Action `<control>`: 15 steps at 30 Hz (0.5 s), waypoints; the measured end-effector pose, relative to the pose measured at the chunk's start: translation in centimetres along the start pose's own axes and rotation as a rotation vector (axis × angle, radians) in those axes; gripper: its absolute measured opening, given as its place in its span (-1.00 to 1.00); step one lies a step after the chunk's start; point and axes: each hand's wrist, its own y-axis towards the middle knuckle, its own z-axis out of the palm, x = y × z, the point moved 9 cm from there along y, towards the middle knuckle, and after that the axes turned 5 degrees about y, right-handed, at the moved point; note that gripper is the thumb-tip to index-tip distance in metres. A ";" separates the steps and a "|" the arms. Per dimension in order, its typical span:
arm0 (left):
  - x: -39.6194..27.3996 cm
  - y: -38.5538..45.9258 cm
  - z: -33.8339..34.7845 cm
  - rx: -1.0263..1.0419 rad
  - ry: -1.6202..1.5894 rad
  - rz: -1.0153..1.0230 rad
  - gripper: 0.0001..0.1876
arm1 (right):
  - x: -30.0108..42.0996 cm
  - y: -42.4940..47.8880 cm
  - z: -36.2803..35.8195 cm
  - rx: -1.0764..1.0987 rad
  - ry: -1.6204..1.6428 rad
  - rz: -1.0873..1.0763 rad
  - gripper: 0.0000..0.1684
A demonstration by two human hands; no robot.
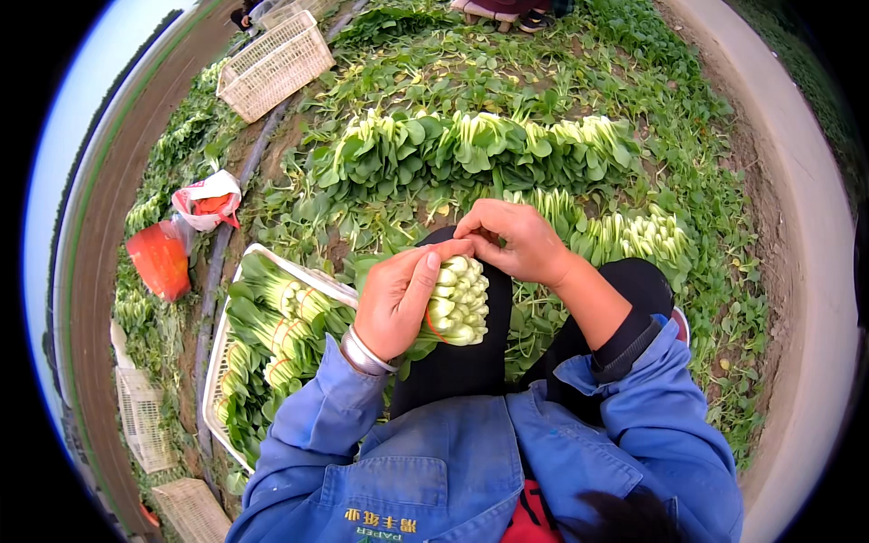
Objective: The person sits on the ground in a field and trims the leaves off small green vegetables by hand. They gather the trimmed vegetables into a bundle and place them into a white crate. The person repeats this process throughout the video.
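On my thigh rests a bunch of small bok choy point(461, 298), its pale stem ends facing right and a thin red tie around it. My left hand point(400, 298) is wrapped over the bunch from the left. The thumb and fingers of my right hand point(519, 237) are pinched together at the left fingertips, by the top of the bunch. Whether they hold the tie's end is hidden. To the left, a white plastic crate point(212, 400) contains several bunches bound with red ties. Loose bok choy point(645, 234) lies in a pile beyond my right knee.
A long row of cut bok choy point(475, 146) lies ahead. Another crate point(278, 68) stands at far left, near a dark hose point(254, 153). A white bag point(207, 200) and an orange container point(159, 261) sit left. Someone's shoe point(536, 20) shows at the top. A pale path point(808, 224) curves along the right.
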 end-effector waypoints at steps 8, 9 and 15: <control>-0.9 0.9 -0.3 -0.136 0.330 0.246 -0.73 | -1.0 -0.1 -0.5 0.166 0.155 0.138 -0.91; -0.7 0.5 -0.5 -0.150 0.221 0.257 -0.69 | -1.8 0.0 0.0 0.198 0.286 0.205 -0.91; -2.6 -4.1 -0.6 0.004 0.906 0.314 0.21 | -4.2 -1.9 -1.5 0.002 0.481 0.480 -0.82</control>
